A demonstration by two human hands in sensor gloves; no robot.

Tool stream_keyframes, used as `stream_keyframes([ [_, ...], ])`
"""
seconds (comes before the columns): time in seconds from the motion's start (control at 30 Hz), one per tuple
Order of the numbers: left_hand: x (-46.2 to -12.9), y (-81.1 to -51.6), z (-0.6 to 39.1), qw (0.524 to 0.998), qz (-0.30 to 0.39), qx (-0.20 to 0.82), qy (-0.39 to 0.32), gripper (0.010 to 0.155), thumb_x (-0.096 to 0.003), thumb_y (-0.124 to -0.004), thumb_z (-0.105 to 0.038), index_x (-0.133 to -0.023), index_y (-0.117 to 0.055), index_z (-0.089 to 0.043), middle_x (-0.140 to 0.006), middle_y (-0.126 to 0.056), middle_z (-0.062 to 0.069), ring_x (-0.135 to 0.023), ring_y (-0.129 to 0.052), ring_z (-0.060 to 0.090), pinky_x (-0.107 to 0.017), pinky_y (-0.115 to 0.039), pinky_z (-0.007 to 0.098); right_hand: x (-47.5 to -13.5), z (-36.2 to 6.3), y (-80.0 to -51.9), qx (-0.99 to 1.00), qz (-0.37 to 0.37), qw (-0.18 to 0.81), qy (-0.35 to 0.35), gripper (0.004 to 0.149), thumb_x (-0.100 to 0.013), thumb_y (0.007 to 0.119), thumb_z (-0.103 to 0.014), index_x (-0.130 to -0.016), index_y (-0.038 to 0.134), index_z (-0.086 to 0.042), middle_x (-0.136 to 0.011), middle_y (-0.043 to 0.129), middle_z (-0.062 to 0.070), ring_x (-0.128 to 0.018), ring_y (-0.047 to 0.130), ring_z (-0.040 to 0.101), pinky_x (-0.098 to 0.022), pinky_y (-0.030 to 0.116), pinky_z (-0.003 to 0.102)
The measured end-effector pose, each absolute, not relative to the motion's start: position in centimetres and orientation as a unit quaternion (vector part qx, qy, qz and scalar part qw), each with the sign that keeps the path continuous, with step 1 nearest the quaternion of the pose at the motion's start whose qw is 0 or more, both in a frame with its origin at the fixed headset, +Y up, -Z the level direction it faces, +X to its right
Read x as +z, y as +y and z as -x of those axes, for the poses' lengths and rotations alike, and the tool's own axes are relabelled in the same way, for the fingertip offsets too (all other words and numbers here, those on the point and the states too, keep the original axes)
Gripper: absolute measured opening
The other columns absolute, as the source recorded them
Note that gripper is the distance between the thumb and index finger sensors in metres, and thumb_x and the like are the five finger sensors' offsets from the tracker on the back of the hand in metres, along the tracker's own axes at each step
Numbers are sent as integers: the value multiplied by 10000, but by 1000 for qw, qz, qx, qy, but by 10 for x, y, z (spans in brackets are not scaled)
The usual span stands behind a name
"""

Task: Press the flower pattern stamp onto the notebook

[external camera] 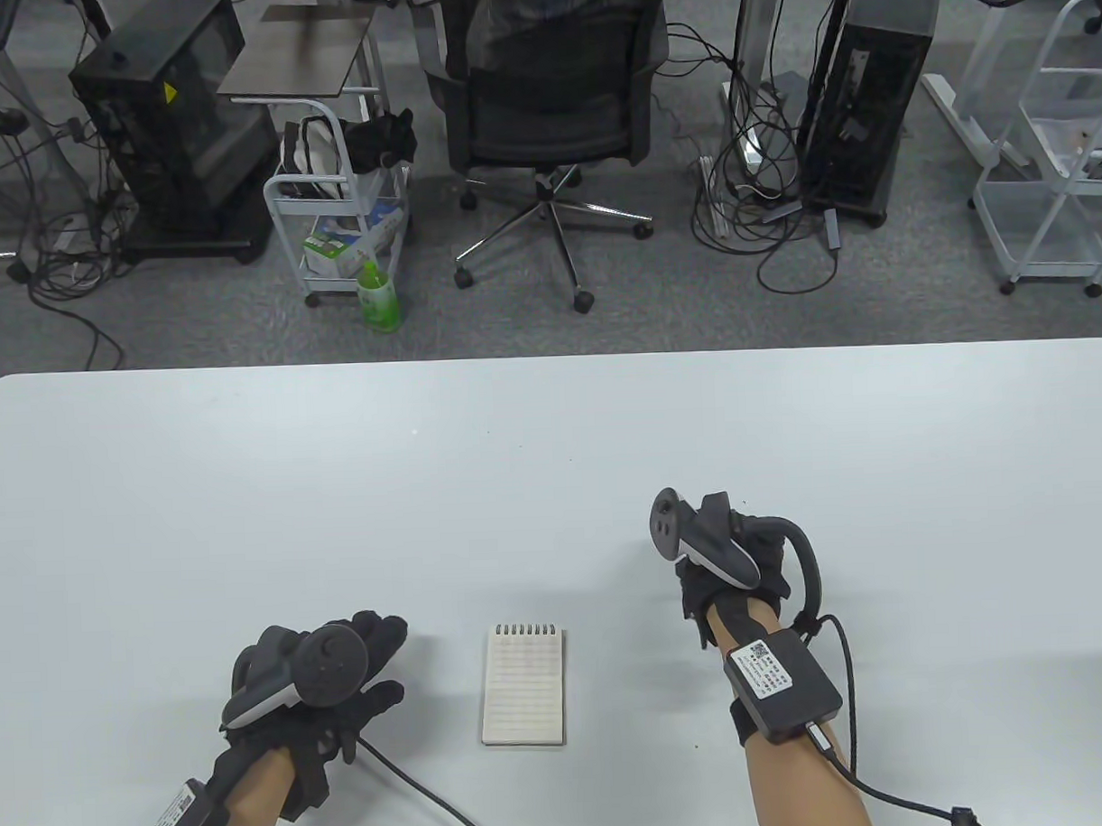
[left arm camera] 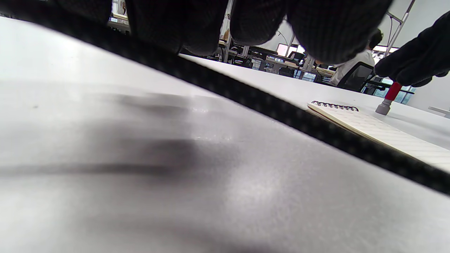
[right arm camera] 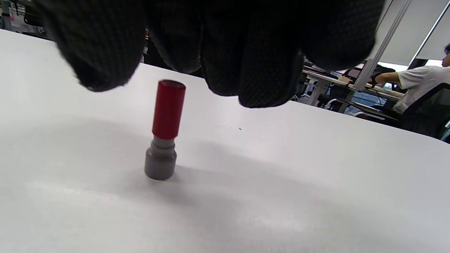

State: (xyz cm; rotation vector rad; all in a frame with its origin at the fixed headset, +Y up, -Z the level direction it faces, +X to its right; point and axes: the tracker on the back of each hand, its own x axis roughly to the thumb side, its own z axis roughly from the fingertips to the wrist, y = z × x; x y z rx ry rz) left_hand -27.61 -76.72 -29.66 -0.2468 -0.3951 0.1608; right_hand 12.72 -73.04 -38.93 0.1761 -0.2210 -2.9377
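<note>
A small spiral notebook (external camera: 523, 687) lies open on the white table (external camera: 337, 484), lined page up; it also shows in the left wrist view (left arm camera: 379, 130). The stamp (right arm camera: 165, 130), with a red handle and grey base, stands upright on the table to the right of the notebook and shows in the left wrist view too (left arm camera: 386, 102). In the table view it is hidden under my right hand (external camera: 718, 552). My right hand (right arm camera: 175, 63) hovers just above the stamp's top with fingers spread, not gripping it. My left hand (external camera: 343, 673) rests on the table left of the notebook, empty.
A black cable (external camera: 420, 788) runs from my left glove across the table's near edge and crosses the left wrist view (left arm camera: 267, 102). An office chair (external camera: 549, 97), a cart and computer towers stand on the floor beyond the table's far edge.
</note>
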Motion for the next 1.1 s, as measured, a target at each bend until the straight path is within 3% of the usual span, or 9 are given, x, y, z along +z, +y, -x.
stream_keyframes([
  [0.4,-300,-770,275,970,134,72,-191,727,-422,-741,-493,-1057,-523,-213,-1107,-525,160,-994,-604,472,-656,-456,727,-393,-123,-747,-992,-39,104,-60,480,-381,873,-323,-847,846,-213,-716,926,130,-500,1005,308,-438,776,528],
  [0.6,-299,-769,275,970,129,76,-191,728,-421,-739,-498,-1057,-522,-215,-1106,-529,159,-994,-608,469,-655,-461,725,-380,-119,-731,-998,-6,66,0,476,-361,891,-311,-825,867,-207,-683,952,129,-466,1028,293,-418,798,522],
  [0.73,-299,-771,276,968,140,85,-188,729,-421,-735,-502,-1057,-519,-218,-1105,-530,158,-992,-611,467,-653,-470,721,-361,-116,-707,-998,17,-45,50,478,-356,900,-310,-821,871,-202,-677,959,129,-459,1036,292,-412,806,519],
  [0.87,-298,-774,280,967,149,93,-183,729,-422,-734,-502,-1058,-518,-217,-1105,-528,160,-991,-611,469,-654,-467,721,-333,-117,-691,-969,22,-229,89,480,-357,905,-307,-822,873,-190,-673,960,139,-455,1039,296,-404,811,519],
  [1.1,-295,-772,277,964,146,122,-185,731,-421,-733,-504,-1057,-517,-214,-1101,-533,163,-986,-619,468,-650,-479,717,-303,-106,-706,-875,45,-478,62,477,-359,907,-300,-821,875,-183,-674,959,144,-456,1039,302,-402,809,522],
])
